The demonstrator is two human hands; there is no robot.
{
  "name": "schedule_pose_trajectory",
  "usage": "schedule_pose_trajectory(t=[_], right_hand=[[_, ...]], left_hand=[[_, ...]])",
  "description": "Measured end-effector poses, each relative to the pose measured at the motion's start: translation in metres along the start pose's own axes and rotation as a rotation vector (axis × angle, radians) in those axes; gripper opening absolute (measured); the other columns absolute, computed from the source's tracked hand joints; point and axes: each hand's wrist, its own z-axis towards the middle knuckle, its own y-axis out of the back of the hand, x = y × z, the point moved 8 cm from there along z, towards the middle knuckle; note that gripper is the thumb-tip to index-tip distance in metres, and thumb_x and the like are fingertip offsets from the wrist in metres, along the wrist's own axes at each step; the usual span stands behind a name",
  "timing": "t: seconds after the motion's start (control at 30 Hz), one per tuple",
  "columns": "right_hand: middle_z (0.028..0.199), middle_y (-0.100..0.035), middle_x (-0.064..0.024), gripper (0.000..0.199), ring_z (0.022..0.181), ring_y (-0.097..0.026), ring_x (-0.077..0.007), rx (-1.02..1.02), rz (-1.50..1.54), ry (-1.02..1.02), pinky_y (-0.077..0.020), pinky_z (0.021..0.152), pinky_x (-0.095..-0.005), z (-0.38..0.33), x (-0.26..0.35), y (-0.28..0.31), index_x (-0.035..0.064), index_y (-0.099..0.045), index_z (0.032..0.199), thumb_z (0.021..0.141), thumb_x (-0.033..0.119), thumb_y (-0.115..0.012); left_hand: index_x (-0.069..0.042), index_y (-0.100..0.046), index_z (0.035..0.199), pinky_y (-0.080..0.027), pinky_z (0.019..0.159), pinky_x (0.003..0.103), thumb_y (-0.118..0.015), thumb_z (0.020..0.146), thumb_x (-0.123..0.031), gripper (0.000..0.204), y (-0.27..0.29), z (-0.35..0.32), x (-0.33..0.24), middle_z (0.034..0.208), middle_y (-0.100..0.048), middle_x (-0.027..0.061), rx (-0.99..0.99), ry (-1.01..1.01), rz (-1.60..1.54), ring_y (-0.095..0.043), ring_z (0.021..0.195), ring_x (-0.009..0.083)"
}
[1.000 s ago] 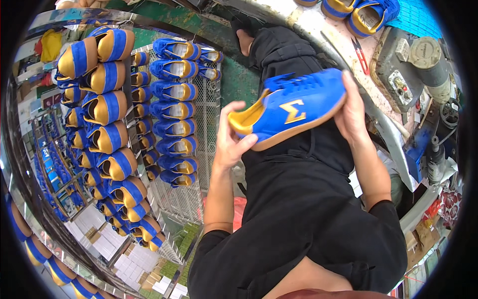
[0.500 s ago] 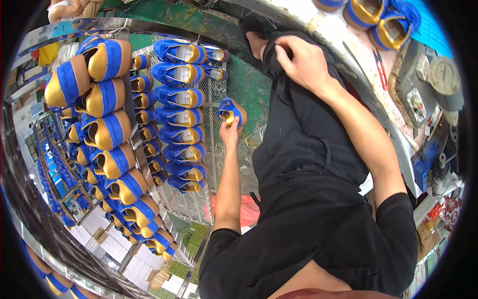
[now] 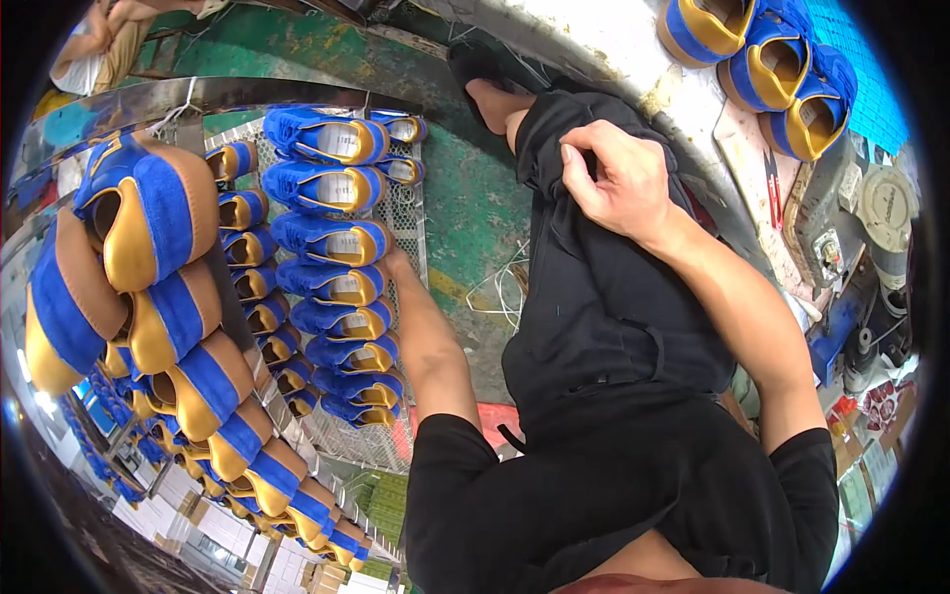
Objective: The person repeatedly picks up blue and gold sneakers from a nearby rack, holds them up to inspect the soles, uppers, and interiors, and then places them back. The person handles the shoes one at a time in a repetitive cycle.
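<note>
My left hand [image 3: 398, 265] reaches in among the blue and gold shoes [image 3: 341, 243] on a mesh rack. Those shoes hide its fingers, and whether it holds one cannot be seen. Only the wrist edge and forearm show beside the stacked column. On the thigh of my black trousers [image 3: 584, 257] rests my right hand [image 3: 625, 183], closed with thumb and forefinger curled toward each other and nothing seen between them.
More blue, gold and tan shoes [image 3: 163, 223] fill a slanted rack at the left. Several shoes [image 3: 772, 64] stand on the worn bench [image 3: 569, 40] at the upper right, by red-handled tools [image 3: 774, 193]. A white cord [image 3: 495, 292] lies on the green floor. Someone sits at the far left.
My left hand has moved left with a shoe, from the open space beside the rack to behind the shoe column. My right hand stays at the thigh, slightly lower in view.
</note>
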Motion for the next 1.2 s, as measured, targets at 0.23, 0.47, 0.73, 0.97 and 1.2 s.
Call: schedule_pose_trajectory(t=[0.23, 0.47, 0.73, 0.97, 1.2], right_hand=[[0.07, -0.064, -0.0077, 0.005, 0.053, -0.063, -0.0225, -0.064, 0.016, -0.006, -0.0493, 0.048, -0.0338, -0.008, -0.005, 0.001, 0.0078, -0.066, 0.081, 0.076, 0.007, -0.068], [0.075, -0.064, -0.0099, 0.006, 0.062, -0.065, -0.0296, -0.213, 0.153, -0.067, -0.052, 0.054, -0.0386, -0.028, -0.015, 0.043, 0.0059, -0.065, 0.083, 0.08, 0.01, -0.068], [0.083, -0.065, -0.0104, 0.012, 0.069, -0.064, -0.0167, -0.205, 0.549, -0.552, -0.0502, 0.062, -0.0298, -0.169, -0.02, 0.115, 0.0004, -0.065, 0.1, 0.09, 0.006, -0.062], [0.083, -0.069, -0.0062, 0.013, 0.068, -0.063, -0.0077, -0.335, 0.513, -0.762, -0.0518, 0.063, -0.0239, -0.269, -0.031, 0.202, -0.0011, -0.064, 0.104, 0.094, 0.008, -0.06], [0.101, -0.065, -0.0118, 0.037, 0.081, -0.065, -0.0177, -0.351, 0.885, -0.734, -0.0541, 0.07, -0.0298, -0.272, -0.056, 0.24, 0.0015, -0.054, 0.124, 0.101, 0.03, -0.054]], left_hand=[[0.01, -0.042, 0.138, -0.048, 0.098, 0.039, -0.074, 0.084, -0.011, 0.067, -0.036, -0.085, -0.071, 0.13, -0.058, 0.0244, 0.436, 0.18, -0.551, -0.06, 0.117, 0.0295], [0.004, -0.058, 0.114, -0.055, 0.08, 0.029, -0.057, 0.097, -0.002, 0.017, 0.185, -0.212, -0.433, 0.108, -0.066, 0.0126, 0.286, -0.584, -1.071, -0.064, 0.091, 0.017], [-0.005, -0.065, 0.107, -0.038, 0.091, 0.043, -0.077, 0.077, -0.018, 0.034, 0.255, -0.468, -0.666, 0.109, -0.064, 0.0094, 0.082, -1.77, -0.38, -0.058, 0.103, 0.0283], [-0.008, -0.062, 0.086, -0.031, 0.092, 0.042, -0.077, 0.076, -0.017, 0.02, 0.247, -0.47, -0.685, 0.106, -0.067, 0.0053, 0.251, -1.651, -0.623, -0.058, 0.103, 0.0252], [-0.009, -0.059, 0.08, -0.033, 0.091, 0.042, -0.08, 0.067, -0.009, 0.024, 0.367, -0.489, -0.585, 0.105, -0.067, 0.0015, 0.396, -1.921, -0.421, -0.059, 0.098, 0.024]])
